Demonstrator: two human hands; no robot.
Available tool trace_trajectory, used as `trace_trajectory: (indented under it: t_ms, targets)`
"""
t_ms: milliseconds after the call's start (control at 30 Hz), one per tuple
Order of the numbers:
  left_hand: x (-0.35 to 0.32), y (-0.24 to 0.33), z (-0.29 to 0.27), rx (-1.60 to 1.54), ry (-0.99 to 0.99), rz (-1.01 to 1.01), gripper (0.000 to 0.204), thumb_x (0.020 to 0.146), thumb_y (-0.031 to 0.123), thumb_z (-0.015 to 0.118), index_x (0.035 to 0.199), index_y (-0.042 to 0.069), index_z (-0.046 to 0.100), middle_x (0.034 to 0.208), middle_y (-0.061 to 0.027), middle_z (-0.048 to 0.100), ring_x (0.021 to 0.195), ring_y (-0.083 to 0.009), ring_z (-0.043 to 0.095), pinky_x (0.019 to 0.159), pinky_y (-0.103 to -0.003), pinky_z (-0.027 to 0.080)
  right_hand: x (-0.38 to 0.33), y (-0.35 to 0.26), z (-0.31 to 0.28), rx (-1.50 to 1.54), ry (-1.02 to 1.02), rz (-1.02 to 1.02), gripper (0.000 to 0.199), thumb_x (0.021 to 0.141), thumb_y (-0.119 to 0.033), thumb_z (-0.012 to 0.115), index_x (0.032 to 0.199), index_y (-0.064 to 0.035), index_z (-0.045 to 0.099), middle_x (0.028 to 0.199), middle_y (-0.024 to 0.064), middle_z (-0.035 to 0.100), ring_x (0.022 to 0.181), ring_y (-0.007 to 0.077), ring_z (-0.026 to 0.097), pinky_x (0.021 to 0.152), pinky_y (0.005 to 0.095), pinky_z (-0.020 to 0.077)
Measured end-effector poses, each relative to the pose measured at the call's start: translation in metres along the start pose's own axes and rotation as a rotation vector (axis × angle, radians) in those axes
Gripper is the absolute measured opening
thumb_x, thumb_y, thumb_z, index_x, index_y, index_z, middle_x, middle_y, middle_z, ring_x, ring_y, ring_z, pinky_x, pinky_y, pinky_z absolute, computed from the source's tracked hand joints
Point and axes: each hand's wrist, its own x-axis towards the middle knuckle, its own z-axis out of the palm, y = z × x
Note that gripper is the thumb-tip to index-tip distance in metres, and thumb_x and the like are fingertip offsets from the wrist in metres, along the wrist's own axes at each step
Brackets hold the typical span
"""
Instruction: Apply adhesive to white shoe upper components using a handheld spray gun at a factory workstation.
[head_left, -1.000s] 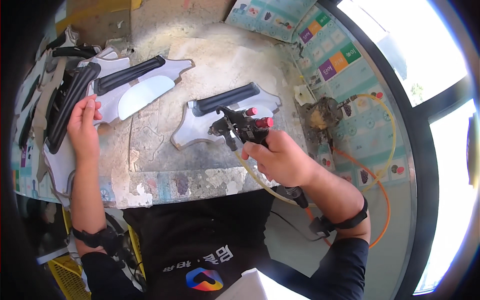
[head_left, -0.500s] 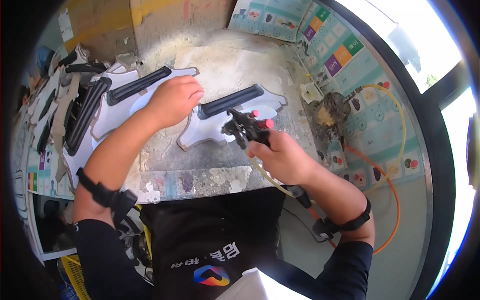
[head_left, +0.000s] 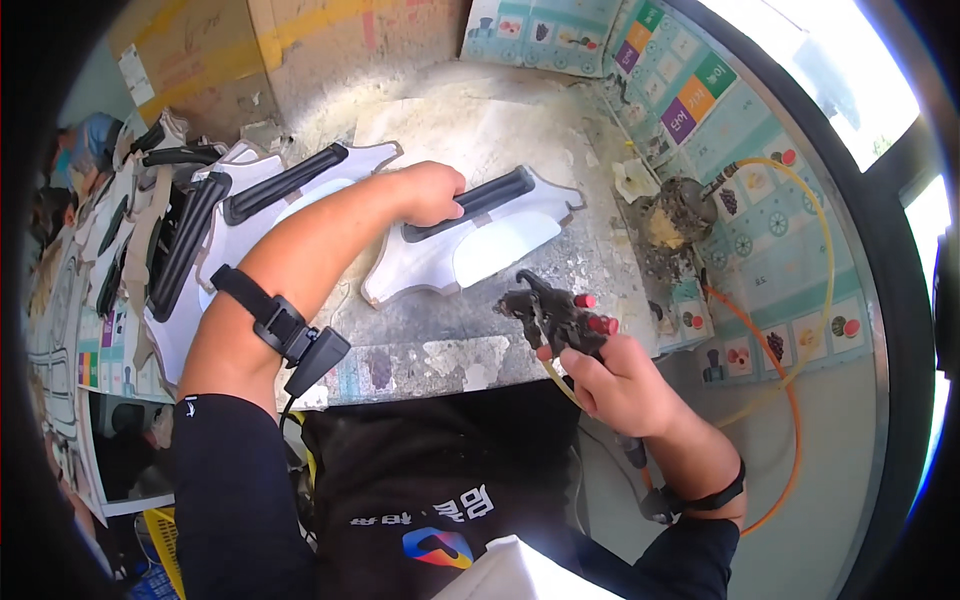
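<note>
Head view: nearest the body, the right hand (head_left: 618, 385) is wrapped tight round the grip of a dark spray gun (head_left: 553, 315), held at the workbench's (head_left: 455, 360) front edge, its hose (head_left: 790, 380) looping away to the right. Just beyond it, the left hand (head_left: 430, 193) is curled closed on the black handle of a white shaped panel (head_left: 475, 240) lying flat on the bench. Farther left of that hand lies a crowded stack of similar panels (head_left: 215, 235), with bare bench beyond the held panel up to the cardboard (head_left: 330, 40).
</note>
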Motion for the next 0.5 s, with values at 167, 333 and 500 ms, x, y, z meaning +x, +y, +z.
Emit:
trace_trajectory:
  t_ms: [167,333,500]
  targets:
    - [-0.040,0.012,-0.055,-0.337,0.058,0.189,0.023,0.092,0.020,0.068,0.108,0.004,0.066,0.091,-0.0151,0.069,0.087,-0.0266,0.065,0.079,-0.039,0.051,-0.034,0.022,0.005,0.214,0.146,-0.077,0.029,0.100,-0.015,0.049,0.114,0.0018,0.069,0.058,-0.0040,0.055,0.053,0.0029,0.046,0.052,0.0230,0.0374]
    - [-0.096,0.024,-0.075,-0.328,0.054,0.073,0.026,0.093,0.022,0.070,0.110,0.003,0.065,0.089,-0.0116,0.068,0.083,-0.0237,0.063,0.076,-0.037,0.050,-0.052,0.037,0.019,0.353,0.139,-0.175,0.030,0.100,-0.012,0.048,0.121,0.0021,0.063,0.075,-0.0026,0.062,0.055,0.0021,0.045,0.054,0.0202,0.0366]
    - [-0.099,0.019,-0.048,-0.089,0.137,0.131,0.026,0.090,0.024,0.071,0.108,0.006,0.066,0.094,-0.0157,0.069,0.089,-0.0347,0.065,0.078,-0.043,0.051,-0.032,0.040,0.045,-0.005,0.043,-0.395,0.041,0.095,-0.006,0.059,0.135,0.0031,0.054,0.103,0.0123,0.070,0.092,0.0226,0.067,0.086,0.0338,0.0524]
